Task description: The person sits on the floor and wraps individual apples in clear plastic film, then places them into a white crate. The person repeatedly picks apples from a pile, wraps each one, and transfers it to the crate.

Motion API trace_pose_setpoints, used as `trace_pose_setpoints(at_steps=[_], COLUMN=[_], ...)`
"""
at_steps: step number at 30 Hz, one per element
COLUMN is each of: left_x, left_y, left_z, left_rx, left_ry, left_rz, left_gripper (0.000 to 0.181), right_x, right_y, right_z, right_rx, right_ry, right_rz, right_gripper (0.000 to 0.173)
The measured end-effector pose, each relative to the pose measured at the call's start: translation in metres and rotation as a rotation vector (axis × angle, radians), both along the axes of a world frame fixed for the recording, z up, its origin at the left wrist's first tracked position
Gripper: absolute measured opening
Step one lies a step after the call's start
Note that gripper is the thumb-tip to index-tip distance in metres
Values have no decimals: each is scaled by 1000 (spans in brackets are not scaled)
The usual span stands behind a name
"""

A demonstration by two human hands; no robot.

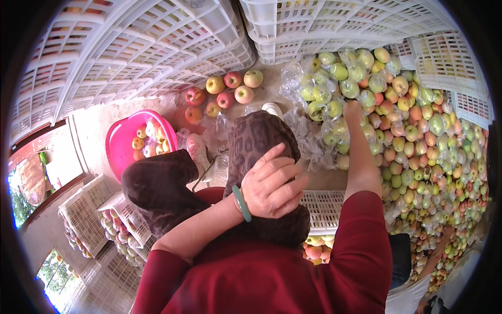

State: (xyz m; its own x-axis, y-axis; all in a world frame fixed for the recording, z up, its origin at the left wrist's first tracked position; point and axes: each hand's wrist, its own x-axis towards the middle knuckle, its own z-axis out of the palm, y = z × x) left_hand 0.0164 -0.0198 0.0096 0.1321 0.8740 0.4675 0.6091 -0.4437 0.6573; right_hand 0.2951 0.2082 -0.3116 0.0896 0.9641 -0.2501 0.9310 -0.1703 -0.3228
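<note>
My left hand [274, 184], with a green bangle at the wrist, is raised over my knee in patterned dark trousers [261, 137]. Its back faces the camera and its fingers are loosely apart; nothing shows in it. My right hand [353, 110] reaches down to the left edge of a large heap of apples [411, 133]. Green apples in clear plastic bags [335, 108] surround that hand. Its fingertips are hidden, so whether it grips an apple is unclear. Loose clear plastic bags [310, 145] lie on the floor between my leg and the heap.
A pink plastic basin [117, 149] holding apples stands to the left. Several loose apples [225, 100] lie on the floor ahead, below tall stacked white crates [157, 47]. A white crate [321, 208] and apples are by my right side. Another person's arm [435, 253] shows lower right.
</note>
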Motion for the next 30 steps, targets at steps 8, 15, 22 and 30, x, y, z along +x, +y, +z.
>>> trace_pose_setpoints(at_steps=[8,15,22,30], left_x=[-1,-3,-5,-2], left_y=[-1,0,1,7], left_z=[0,-4,-3,-3], left_rx=[-29,-38,-58,-44], left_ry=[9,8,27,20], left_rz=[-19,-15,-22,-55], left_gripper=[26,24,23,23], right_x=[-15,-10,-18,-26], right_y=[54,68,72,79], right_z=[4,-31,-27,8], right_rx=[-35,-11,-115,-188], right_ry=[-110,-166,-36,-37], right_rz=[-78,-21,-123,-158], right_gripper=[68,78,90,97])
